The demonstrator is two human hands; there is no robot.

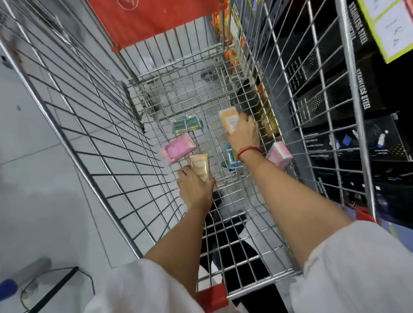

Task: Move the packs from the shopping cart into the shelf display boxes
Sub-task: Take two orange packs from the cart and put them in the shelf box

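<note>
- Left hand (pixel 194 189) grips a peach pack (pixel 200 166) low inside the shopping cart (pixel 98 128).
- Right hand (pixel 244 135) clasps an orange pack (pixel 228 120).
- Pink pack (pixel 178 150) lies on the cart's floor.

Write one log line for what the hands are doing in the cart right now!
left hand: grips beige pack | right hand: grips orange pack | cart: other packs remain

Packs (pixel 179 150) in cart (pixel 84 129), shelves (pixel 356 105) right
</note>
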